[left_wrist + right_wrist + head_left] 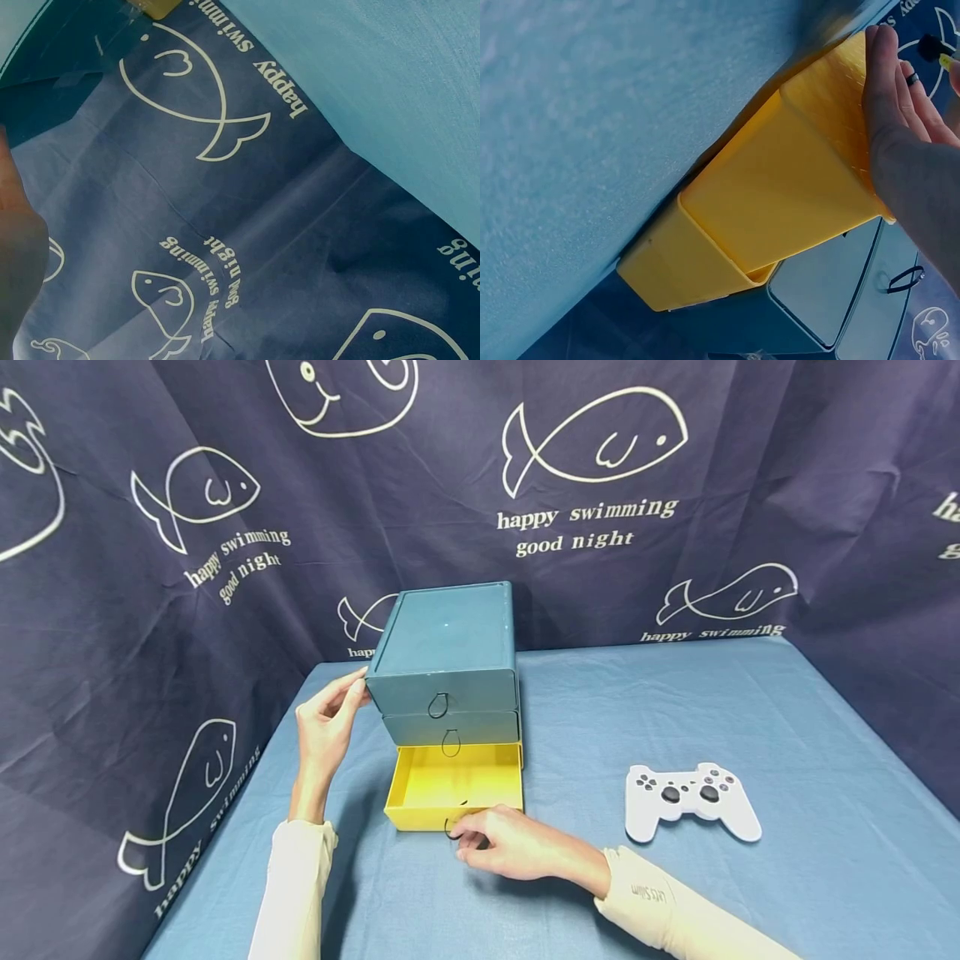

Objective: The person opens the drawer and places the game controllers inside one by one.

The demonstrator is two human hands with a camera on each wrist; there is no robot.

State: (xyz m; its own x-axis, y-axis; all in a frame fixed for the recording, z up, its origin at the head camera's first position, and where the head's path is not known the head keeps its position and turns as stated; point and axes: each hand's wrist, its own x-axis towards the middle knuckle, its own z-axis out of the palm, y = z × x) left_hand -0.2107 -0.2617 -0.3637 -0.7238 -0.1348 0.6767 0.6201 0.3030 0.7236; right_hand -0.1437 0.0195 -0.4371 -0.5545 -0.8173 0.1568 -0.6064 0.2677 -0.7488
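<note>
A stacked drawer unit (pixel 453 631) has teal upper tiers and a yellow bottom tier. The yellow drawer (pixel 427 818) is pulled out, its inner floor showing from above. Black loop pulls hang on the fronts. At the yellow front, my right hand (pixel 510 843) has curled fingers holding the loop pull (pixel 447 828); the right wrist view shows that hand (pixel 904 120) against the drawer's front. My left hand (pixel 327 718) touches the unit's upper left front edge with extended fingertips. Only a part of the left hand (pixel 16 247) shows in the left wrist view.
A white game controller (pixel 690 797) lies on the blue cloth-covered table (pixel 592 718), right of the drawers. Dark blue fabric (pixel 442 510) with white fish drawings hangs behind the table and along its sides.
</note>
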